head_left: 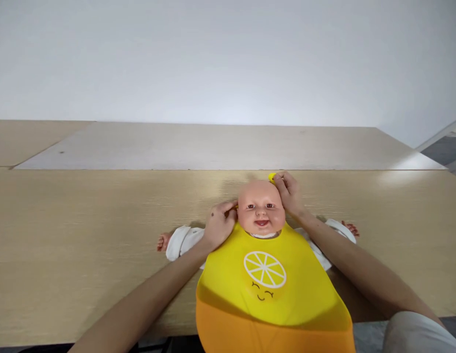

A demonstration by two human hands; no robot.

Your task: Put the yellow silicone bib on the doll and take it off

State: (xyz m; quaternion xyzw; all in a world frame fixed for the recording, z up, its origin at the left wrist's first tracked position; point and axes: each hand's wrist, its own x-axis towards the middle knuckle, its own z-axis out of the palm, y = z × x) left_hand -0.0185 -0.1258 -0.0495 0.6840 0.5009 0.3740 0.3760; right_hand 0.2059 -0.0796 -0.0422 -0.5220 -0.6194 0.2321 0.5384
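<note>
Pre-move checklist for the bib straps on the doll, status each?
1. Left hand at the near-side strap by the doll's neck: ok, fingers pinch something yellow there, mostly hidden.
2. Right hand has a grip on the yellow strap end beside the head: ok.
3. Yellow-and-orange silicone bib with lemon print lies flat over the chest: ok.
4. Bald plastic baby doll in white clothes lies face up on the light wooden table: ok.
5. Strap ends joined behind the neck: cannot tell, hidden by the head.
6. Bib's lower edge hangs past the table edge: ok.
</note>
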